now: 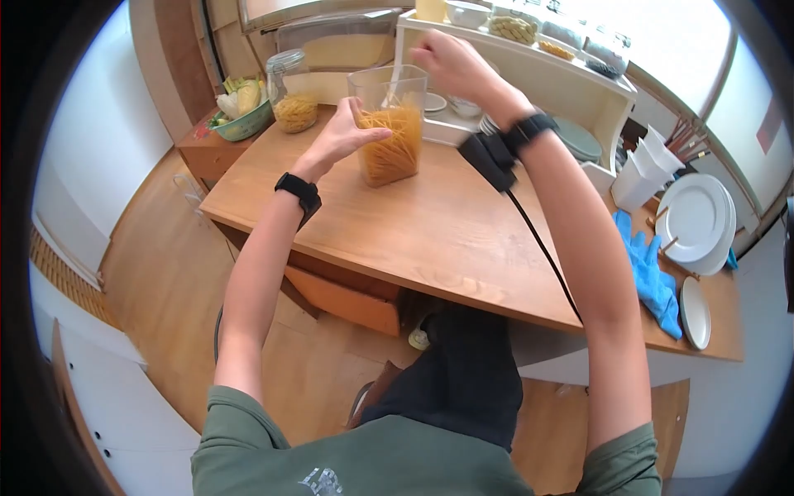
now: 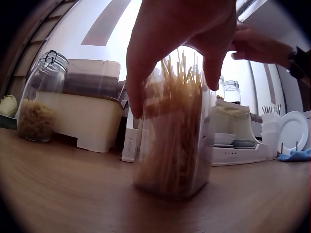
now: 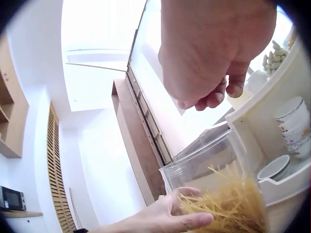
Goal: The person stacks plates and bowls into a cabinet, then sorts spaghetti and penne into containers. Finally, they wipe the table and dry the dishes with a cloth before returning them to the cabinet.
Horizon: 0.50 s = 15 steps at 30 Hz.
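Observation:
A tall clear container (image 1: pixel 383 165) holding long, thin strands of dry spaghetti (image 1: pixel 393 136) stands upright on the wooden table. My left hand (image 1: pixel 341 139) grips it near the top, thumb on the near side and fingers round the other; the left wrist view shows that hand (image 2: pixel 182 36) spanning the container from above. No lid covers the container. My right hand (image 1: pixel 463 70) is raised above and to the right of the container, apart from it. In the right wrist view the fingers of the right hand (image 3: pixel 218 53) are curled, with nothing visible in them.
A glass jar of short pasta (image 1: pixel 294 103) and a green bowl of vegetables (image 1: pixel 244 122) stand to the left. Behind is a white shelf (image 1: pixel 513 54) with jars and dishes. On the right are blue gloves (image 1: pixel 649 269), upright plates (image 1: pixel 693 217) and white cups (image 1: pixel 641 169).

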Available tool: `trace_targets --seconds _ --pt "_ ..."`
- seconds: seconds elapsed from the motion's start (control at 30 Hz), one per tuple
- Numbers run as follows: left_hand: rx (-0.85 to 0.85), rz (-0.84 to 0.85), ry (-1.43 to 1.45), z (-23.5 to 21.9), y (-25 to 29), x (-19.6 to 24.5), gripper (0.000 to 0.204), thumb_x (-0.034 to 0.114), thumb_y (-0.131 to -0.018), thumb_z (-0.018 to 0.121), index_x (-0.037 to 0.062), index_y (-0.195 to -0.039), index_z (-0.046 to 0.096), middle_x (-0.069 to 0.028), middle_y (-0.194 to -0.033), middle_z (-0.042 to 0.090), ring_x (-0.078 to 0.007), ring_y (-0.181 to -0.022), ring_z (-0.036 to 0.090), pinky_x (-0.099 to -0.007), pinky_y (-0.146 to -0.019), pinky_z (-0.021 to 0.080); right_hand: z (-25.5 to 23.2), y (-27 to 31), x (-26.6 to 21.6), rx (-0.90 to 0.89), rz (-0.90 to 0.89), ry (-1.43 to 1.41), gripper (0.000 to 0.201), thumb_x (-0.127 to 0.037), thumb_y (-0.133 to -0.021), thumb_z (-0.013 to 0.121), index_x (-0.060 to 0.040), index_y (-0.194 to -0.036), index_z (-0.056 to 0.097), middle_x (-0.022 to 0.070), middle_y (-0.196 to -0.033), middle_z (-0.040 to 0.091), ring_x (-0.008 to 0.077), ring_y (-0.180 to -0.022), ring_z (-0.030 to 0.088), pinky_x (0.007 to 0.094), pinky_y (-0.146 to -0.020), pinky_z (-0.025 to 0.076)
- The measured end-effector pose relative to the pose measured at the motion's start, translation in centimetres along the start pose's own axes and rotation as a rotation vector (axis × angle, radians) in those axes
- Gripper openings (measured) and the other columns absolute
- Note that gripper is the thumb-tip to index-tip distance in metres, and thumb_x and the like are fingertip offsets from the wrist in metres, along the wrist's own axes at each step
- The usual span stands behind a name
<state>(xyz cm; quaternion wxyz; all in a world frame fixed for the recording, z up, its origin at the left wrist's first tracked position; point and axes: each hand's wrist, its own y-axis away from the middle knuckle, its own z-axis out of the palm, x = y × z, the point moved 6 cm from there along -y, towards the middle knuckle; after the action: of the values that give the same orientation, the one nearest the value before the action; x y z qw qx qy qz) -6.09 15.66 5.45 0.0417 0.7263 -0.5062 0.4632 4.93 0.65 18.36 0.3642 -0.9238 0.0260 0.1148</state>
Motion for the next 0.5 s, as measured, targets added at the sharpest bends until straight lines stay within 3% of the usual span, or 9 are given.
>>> trace_targets --seconds 0.1,0.13,0.23,0.27,0.3,0.37,0.4,0.47,0.5 --pt "0.015 -0.039 -0.073 0.1 0.9 1.4 0.092 0.044 -0.073 0.082 -0.0073 -0.132 0.034 -0.0133 -0.106 0.052 -0.0186 -0.095 0.052 -0.0300 -0.083 0.046 2.7 -2.5 0.3 -0.132 0.014 0.154 0.028 -0.024 -0.091 0.054 -0.0024 -0.107 0.064 0.0232 -0.100 0.066 0.0396 -0.098 0.063 0.0461 -0.084 0.049" --pt "-0.033 -0.081 -0.079 0.2 1.1 1.6 0.091 0.045 -0.073 0.082 -0.0079 -0.130 0.034 -0.0217 -0.123 0.050 -0.0277 -0.116 0.051 -0.0330 -0.098 0.041 3.3 -2.3 0.2 -0.143 -0.040 0.141 0.029 -0.025 -0.091 0.055 -0.0040 -0.109 0.064 0.0220 -0.101 0.067 0.0396 -0.098 0.062 0.0465 -0.086 0.049" --pt "-0.040 -0.037 -0.107 -0.2 2.0 1.7 0.089 0.045 -0.072 0.082 -0.0083 -0.126 0.037 -0.0222 -0.120 0.052 -0.0272 -0.114 0.052 -0.0331 -0.097 0.042 1.8 0.0 0.9 -0.178 -0.114 0.088 0.037 -0.026 -0.090 0.056 -0.0089 -0.122 0.061 0.0192 -0.109 0.066 0.0375 -0.102 0.061 0.0441 -0.091 0.048" --pt "-0.007 -0.004 -0.114 -0.7 2.4 1.7 0.087 0.048 -0.071 0.081 -0.0086 -0.123 0.039 -0.0222 -0.119 0.053 -0.0271 -0.112 0.053 -0.0337 -0.095 0.043 0.7 1.1 2.7 -0.083 -0.165 0.065 0.038 -0.028 -0.091 0.056 -0.0080 -0.122 0.061 0.0193 -0.109 0.066 0.0368 -0.102 0.062 0.0435 -0.091 0.048" --pt "-0.011 -0.017 -0.093 -1.2 3.0 1.4 0.087 0.048 -0.071 0.081 -0.0086 -0.123 0.039 -0.0222 -0.119 0.053 -0.0271 -0.112 0.053 -0.0337 -0.095 0.043 -1.8 3.6 3.1 -0.021 -0.158 0.153 0.038 -0.029 -0.091 0.057 -0.0068 -0.121 0.061 0.0197 -0.109 0.066 0.0360 -0.101 0.063 0.0427 -0.088 0.049" --pt "0.025 0.013 -0.183 -2.7 3.7 1.4 0.090 0.050 -0.071 0.080 -0.0096 -0.125 0.039 -0.0231 -0.121 0.052 -0.0289 -0.113 0.053 -0.0354 -0.097 0.043 -5.9 9.5 7.1 -0.142 -0.091 0.297 0.037 -0.028 -0.092 0.059 -0.0064 -0.122 0.060 0.0188 -0.103 0.066 0.0368 -0.095 0.062 0.0429 -0.085 0.049" --pt "0.053 -0.004 -0.209 -3.5 4.0 0.7 0.089 0.051 -0.072 0.078 -0.0088 -0.126 0.040 -0.0211 -0.120 0.052 -0.0259 -0.107 0.053 -0.0346 -0.093 0.044 -8.1 13.3 8.8 -0.260 0.067 0.293 0.038 -0.028 -0.092 0.060 -0.0060 -0.123 0.060 0.0195 -0.104 0.064 0.0371 -0.097 0.060 0.0437 -0.086 0.048" --pt "0.099 -0.029 -0.228 -5.4 4.4 -1.1 0.087 0.051 -0.074 0.077 -0.0074 -0.128 0.042 -0.0183 -0.120 0.052 -0.0232 -0.100 0.054 -0.0333 -0.090 0.045 -12.4 23.1 13.7 -0.407 0.088 0.409 0.049 -0.034 -0.088 0.066 -0.0052 -0.127 0.057 0.0191 -0.119 0.059 0.0329 -0.112 0.054 0.0405 -0.096 0.043" --pt "0.148 -0.031 -0.209 -6.3 4.8 -1.6 0.084 0.050 -0.074 0.078 -0.0062 -0.127 0.043 -0.0170 -0.119 0.052 -0.0226 -0.101 0.054 -0.0321 -0.090 0.044 -14.3 27.3 14.5 -0.565 0.291 0.353 0.059 -0.039 -0.087 0.067 -0.0061 -0.134 0.052 0.0213 -0.130 0.054 0.0344 -0.124 0.049 0.0404 -0.105 0.038"
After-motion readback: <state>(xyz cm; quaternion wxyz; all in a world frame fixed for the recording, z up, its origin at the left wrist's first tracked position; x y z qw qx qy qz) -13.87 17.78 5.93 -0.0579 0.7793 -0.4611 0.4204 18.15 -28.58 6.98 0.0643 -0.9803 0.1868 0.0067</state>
